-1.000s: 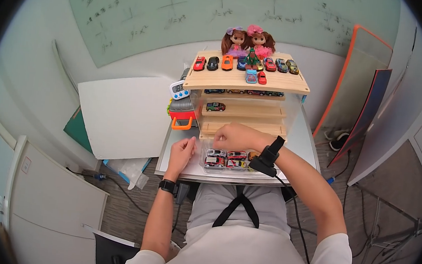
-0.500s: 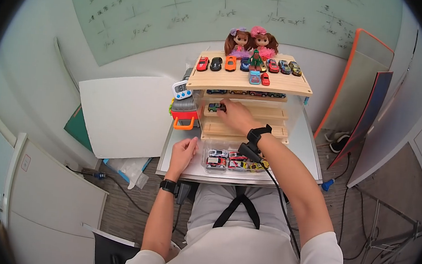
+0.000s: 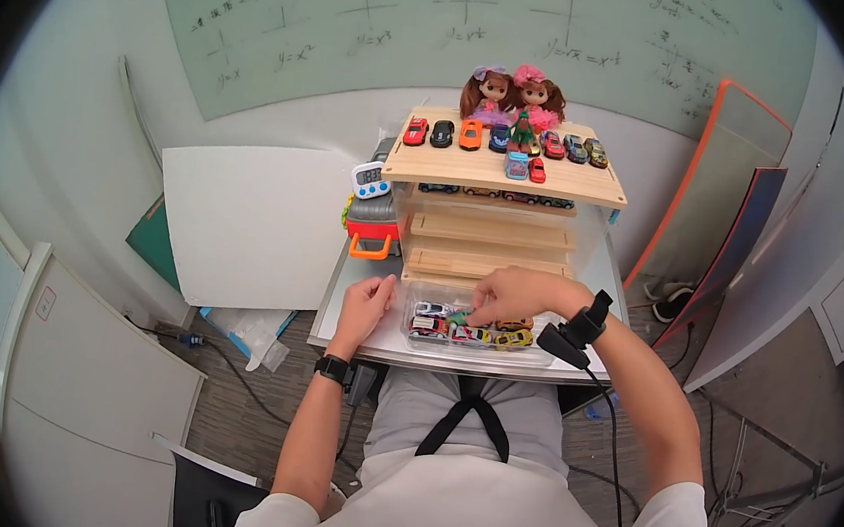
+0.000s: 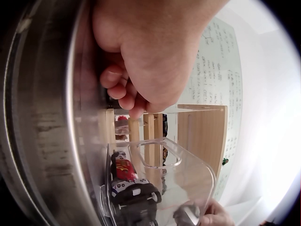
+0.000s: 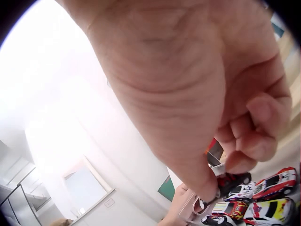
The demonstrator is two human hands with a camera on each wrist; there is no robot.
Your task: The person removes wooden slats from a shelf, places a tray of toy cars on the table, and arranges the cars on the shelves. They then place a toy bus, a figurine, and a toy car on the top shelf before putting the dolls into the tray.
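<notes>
My right hand pinches a small green toy car between thumb and fingers, low over a clear plastic box. Several toy race cars lie in rows in that box, among them a yellow one and a white one with red. In the right wrist view, thumb and fingertips come together right above these cars, and the held car is partly covered. Left of the box my left hand rests on the table, its fingers loosely curled around nothing.
Behind the box stands a tiered wooden rack. Toy cars, two dolls and a green figure stand on its top board. To its left are a white timer and a red-and-grey toy case.
My right hand reached up to the rack's middle tier, took the green toy car there and brought it down over the box. That tier now shows bare wood. My left hand stayed put.
</notes>
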